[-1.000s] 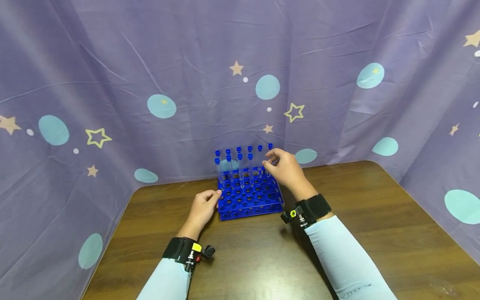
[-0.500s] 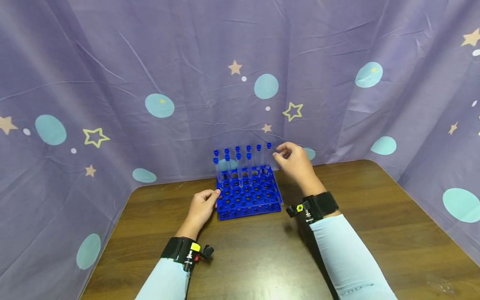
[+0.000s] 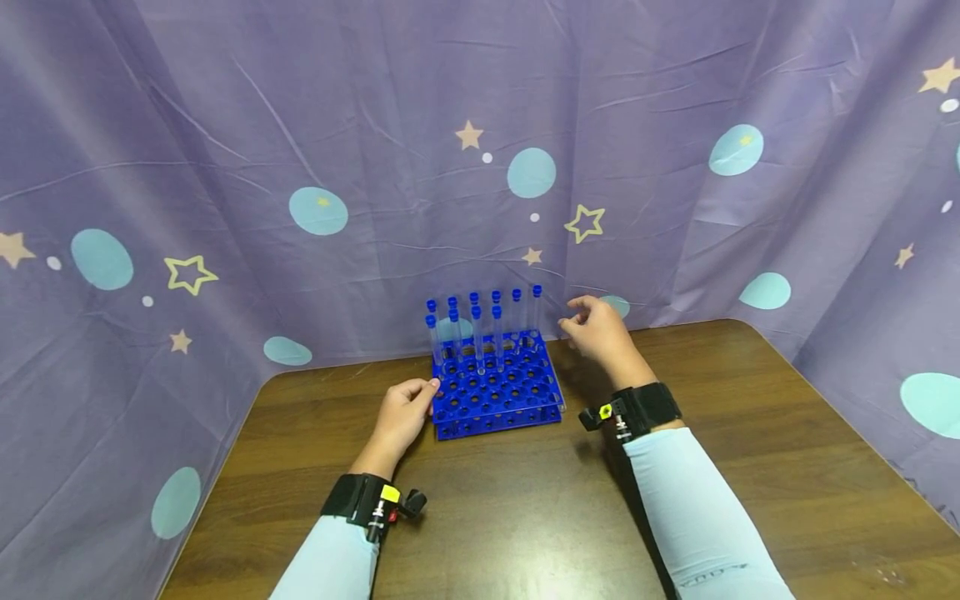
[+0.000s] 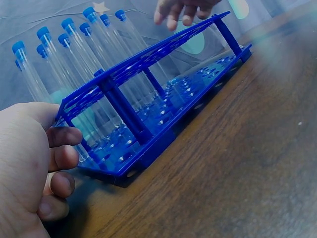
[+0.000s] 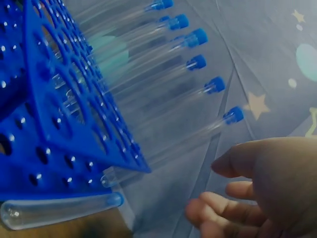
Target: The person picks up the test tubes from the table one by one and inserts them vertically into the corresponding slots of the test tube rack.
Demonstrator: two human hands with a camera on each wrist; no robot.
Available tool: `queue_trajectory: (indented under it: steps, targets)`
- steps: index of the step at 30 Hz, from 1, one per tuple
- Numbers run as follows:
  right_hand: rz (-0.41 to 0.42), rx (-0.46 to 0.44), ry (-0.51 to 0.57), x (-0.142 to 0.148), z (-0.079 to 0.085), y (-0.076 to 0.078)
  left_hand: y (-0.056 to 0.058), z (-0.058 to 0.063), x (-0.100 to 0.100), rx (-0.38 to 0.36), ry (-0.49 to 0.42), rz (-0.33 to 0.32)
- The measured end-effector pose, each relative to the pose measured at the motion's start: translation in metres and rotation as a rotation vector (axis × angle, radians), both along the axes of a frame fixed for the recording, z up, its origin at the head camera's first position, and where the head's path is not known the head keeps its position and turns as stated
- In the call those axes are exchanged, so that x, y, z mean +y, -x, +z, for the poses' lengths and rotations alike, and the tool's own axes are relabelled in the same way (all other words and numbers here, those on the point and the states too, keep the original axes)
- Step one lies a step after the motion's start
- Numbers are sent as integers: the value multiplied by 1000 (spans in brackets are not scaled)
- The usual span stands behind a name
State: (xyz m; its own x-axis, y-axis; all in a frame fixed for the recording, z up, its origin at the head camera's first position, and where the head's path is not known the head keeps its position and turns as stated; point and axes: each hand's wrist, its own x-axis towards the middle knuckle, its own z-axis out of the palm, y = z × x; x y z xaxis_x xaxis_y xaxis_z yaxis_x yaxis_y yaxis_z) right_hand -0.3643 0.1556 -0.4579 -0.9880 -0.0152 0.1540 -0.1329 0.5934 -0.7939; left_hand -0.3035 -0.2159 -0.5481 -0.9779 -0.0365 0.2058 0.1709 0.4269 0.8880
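Note:
A blue test tube rack (image 3: 495, 400) stands on the table with its perforated top plate above a lower plate. Several clear test tubes (image 3: 480, 350) with blue caps stand upright in its two back rows. My left hand (image 3: 403, 412) holds the rack's left edge; in the left wrist view the thumb lies at the top plate and the other fingers curl below it. To the right of the rack, my right hand (image 3: 600, 333) is in the air with loosely bent fingers and nothing in them. The right wrist view puts it beside the capped end of the corner test tube (image 5: 233, 115).
Another capped test tube (image 5: 59, 210) lies on its side along the rack's right side. The wooden table (image 3: 495, 517) reaches back to a purple curtain (image 3: 420, 167) with stars and dots, close behind the rack. Both wrists wear black straps with small cameras.
My right hand has drawn away from the tube at the rack's back right corner, moving right and then slightly down. My left hand keeps its place on the rack.

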Motion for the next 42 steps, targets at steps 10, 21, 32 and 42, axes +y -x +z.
queue_trajectory:
  steps: [10, 21, 32, 42]
  targets:
    - [100, -179, -39, 3, -26, 11, 0, 2, 1, -2, -2, 3]
    - [148, -259, -171, -7, -44, 10, 0, 0, 1, -9, -1, 5]
    - [146, -266, -188, -14, -46, 8, 1, -1, 0, 4, 19, 7]
    - [121, -260, -183, -13, -47, 9, -1, 0, 0, 5, -6, -3]
